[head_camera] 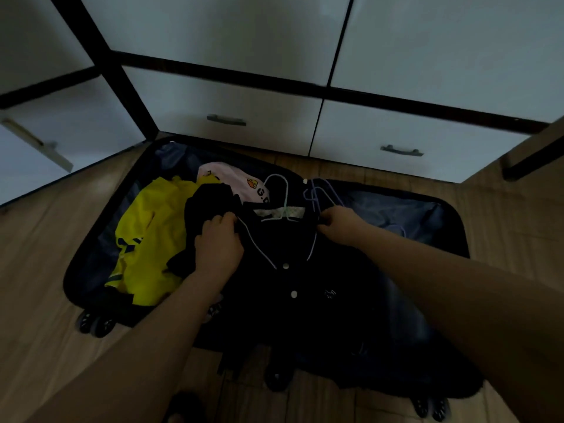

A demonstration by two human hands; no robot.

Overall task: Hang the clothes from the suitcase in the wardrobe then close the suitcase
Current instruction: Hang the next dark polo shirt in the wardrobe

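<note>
An open dark suitcase [421,206] lies flat on the wooden floor before the white wardrobe [232,32]. A dark buttoned shirt [293,279] with pale piping is spread across its middle, with a light green hanger [282,193] set into the collar. My left hand [218,245] grips the shirt's left shoulder. My right hand [340,221] pinches the right shoulder by the collar. A yellow garment [149,236] and a pale pink garment with a duck print [241,181] lie in the left half.
Purple hangers [320,193] lie in the suitcase just beyond my right hand. Two wardrobe drawers with grey handles [226,120] stand close behind the suitcase. Another white cabinet [45,141] flanks the left. Suitcase wheels [94,323] stick out at the near left.
</note>
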